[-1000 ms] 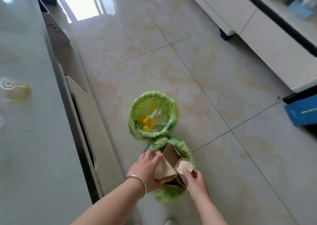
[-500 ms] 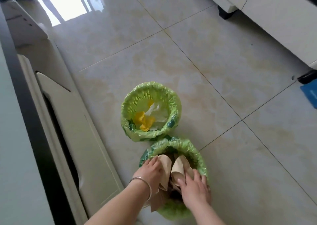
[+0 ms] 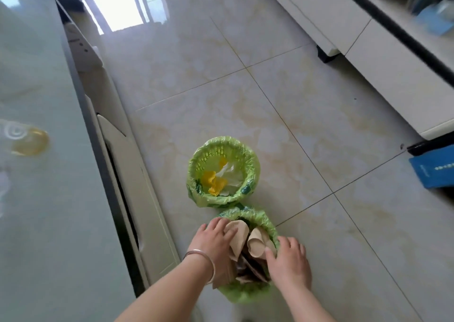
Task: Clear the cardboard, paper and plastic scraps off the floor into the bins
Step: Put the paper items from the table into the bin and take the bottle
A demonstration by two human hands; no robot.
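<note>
two hands are pressed flat, fingers spread, on brown cardboard stuffed in the near bin: left hand, right hand. touching it, the far bin holds yellow and white scraps.

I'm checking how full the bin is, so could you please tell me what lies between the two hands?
In the head view, crumpled brown cardboard scraps fill the gap between the left hand and right hand.

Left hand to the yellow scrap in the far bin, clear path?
Probably yes. The left hand rests flat on cardboard in the near bin; the far bin adjoins it, open-topped, with the yellow scrap uncovered.
</note>
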